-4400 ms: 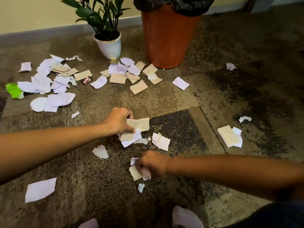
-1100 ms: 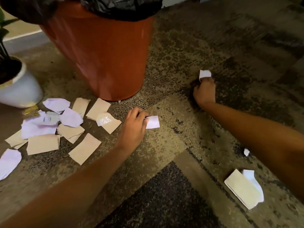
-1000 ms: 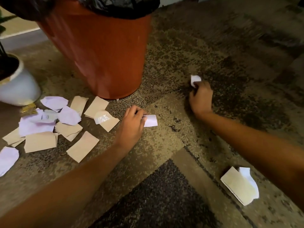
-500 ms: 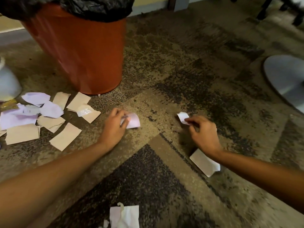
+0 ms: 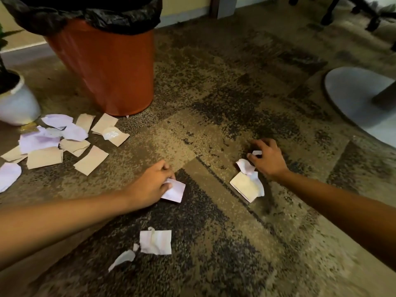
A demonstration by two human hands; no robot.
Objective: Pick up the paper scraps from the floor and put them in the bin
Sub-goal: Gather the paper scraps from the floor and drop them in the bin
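Two hands reach down to the carpet: the left hand pinches one white paper scrap, and the right hand curls its fingers round a small white scrap, right above one tan piece lying flat. One red bin with a black bag stands at the back, with about twelve tan and white scraps piled beside it, by one white plant pot. Three more white bits lie under the left arm, and one round grey base sits far right.
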